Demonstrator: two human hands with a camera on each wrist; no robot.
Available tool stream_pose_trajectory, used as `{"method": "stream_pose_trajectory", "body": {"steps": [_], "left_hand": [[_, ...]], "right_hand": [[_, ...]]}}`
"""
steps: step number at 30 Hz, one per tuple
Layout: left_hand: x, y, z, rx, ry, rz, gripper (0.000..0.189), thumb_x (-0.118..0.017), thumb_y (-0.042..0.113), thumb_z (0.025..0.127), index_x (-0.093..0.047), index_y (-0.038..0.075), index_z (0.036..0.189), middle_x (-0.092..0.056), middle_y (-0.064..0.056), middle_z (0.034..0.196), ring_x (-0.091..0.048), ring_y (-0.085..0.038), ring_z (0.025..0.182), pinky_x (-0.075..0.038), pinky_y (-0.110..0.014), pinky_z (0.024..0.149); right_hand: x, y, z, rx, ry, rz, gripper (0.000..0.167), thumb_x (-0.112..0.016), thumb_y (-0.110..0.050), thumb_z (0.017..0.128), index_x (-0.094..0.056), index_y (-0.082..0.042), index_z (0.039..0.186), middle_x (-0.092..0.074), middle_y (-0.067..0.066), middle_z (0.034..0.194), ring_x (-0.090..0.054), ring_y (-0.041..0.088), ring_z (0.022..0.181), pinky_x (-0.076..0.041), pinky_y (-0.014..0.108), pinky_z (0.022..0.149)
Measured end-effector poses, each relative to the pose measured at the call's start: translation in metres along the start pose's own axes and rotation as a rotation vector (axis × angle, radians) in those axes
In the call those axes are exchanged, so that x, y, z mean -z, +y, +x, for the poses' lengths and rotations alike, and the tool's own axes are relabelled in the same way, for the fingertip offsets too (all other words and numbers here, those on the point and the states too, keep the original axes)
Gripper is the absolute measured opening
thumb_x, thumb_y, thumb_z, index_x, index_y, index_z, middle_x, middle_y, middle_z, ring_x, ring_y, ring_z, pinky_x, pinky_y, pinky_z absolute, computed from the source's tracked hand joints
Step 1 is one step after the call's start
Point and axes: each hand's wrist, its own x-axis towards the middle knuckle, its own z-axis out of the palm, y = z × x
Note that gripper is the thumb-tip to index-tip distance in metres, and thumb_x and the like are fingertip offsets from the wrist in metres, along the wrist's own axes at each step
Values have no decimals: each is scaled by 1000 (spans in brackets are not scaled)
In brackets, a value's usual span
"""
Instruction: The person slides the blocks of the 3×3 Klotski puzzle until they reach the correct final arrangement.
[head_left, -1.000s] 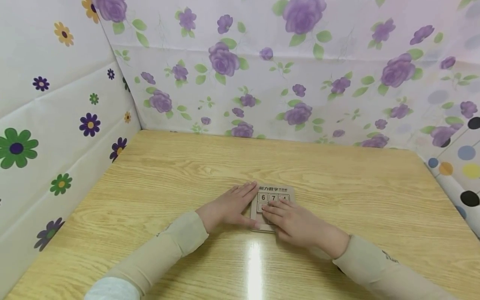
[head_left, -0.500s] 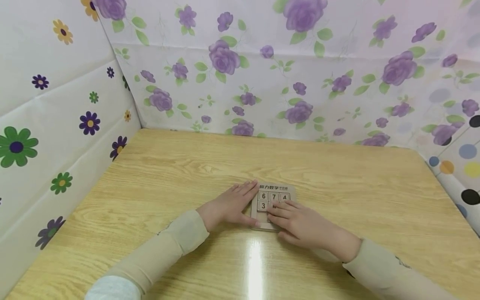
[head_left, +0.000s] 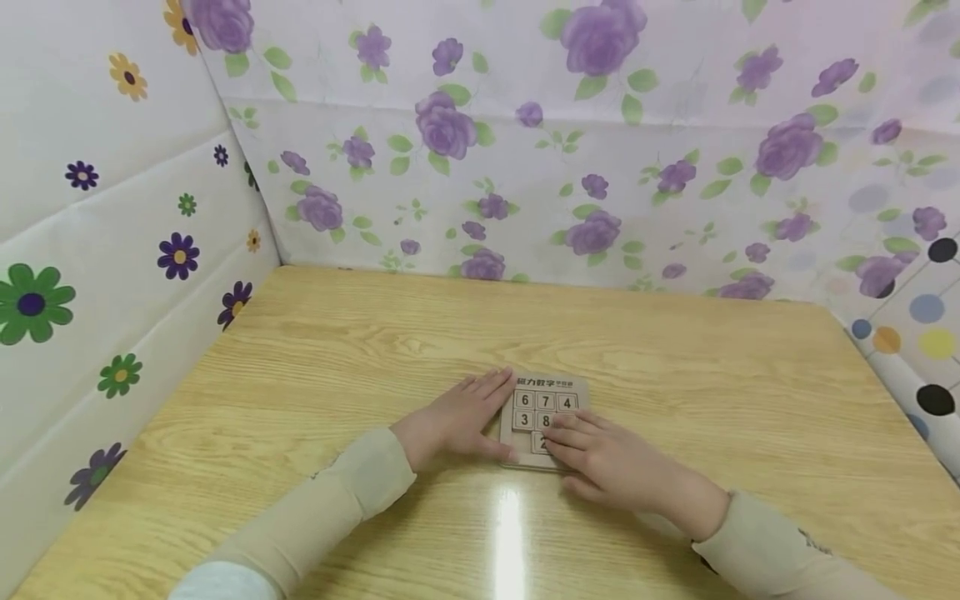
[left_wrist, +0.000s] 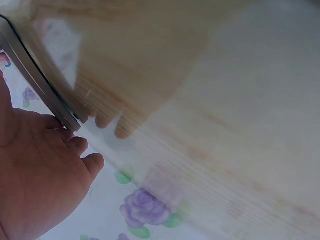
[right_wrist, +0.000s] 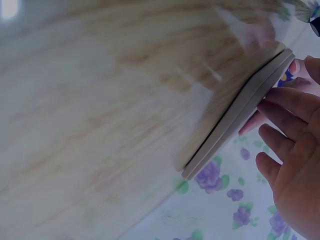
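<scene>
A wooden sliding number puzzle lies flat on the table, between the two hands. Its top row of tiles reads 6, 7, 4; below are 3 and 8, and a 2 tile sits in the bottom row beside a vacant slot at lower left. My left hand rests along the board's left side, thumb at the lower left corner, fingers at the upper left. My right hand reaches from the right, straight fingertips on the tiles around 8 and 2, hiding the tiles at right. Both wrist views show the board's edge beside the fingers.
A wood-grain table stretches around the board, with a light reflection near the front. Flowered cloth hangs behind and on the left; dotted cloth borders the right side.
My right hand has shifted right and toward the front, uncovering the 3, 8, 4 and 2 tiles. The left hand stays at the board's left side.
</scene>
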Motion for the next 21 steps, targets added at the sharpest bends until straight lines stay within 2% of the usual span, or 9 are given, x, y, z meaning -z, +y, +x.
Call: {"method": "stream_pose_trajectory", "body": {"steps": [12, 21], "left_hand": [[0, 0, 2, 10, -9, 17, 108, -56, 71, 80, -6, 10, 154, 0, -5, 161, -2, -22, 148, -6, -40, 122], [-2, 1, 2, -5, 9, 18, 107, -57, 69, 80, -8, 9, 154, -2, -7, 161, -4, -23, 148, -7, -40, 122]], "right_hand": [[3, -11, 9, -22, -31, 10, 56, -55, -44, 92, -57, -3, 130, -54, 11, 138, -47, 30, 131, -37, 47, 110], [1, -17, 15, -28, -59, 22, 60, -51, -46, 94, -54, -1, 133, -51, 12, 141, -44, 30, 133, -34, 47, 112]]}}
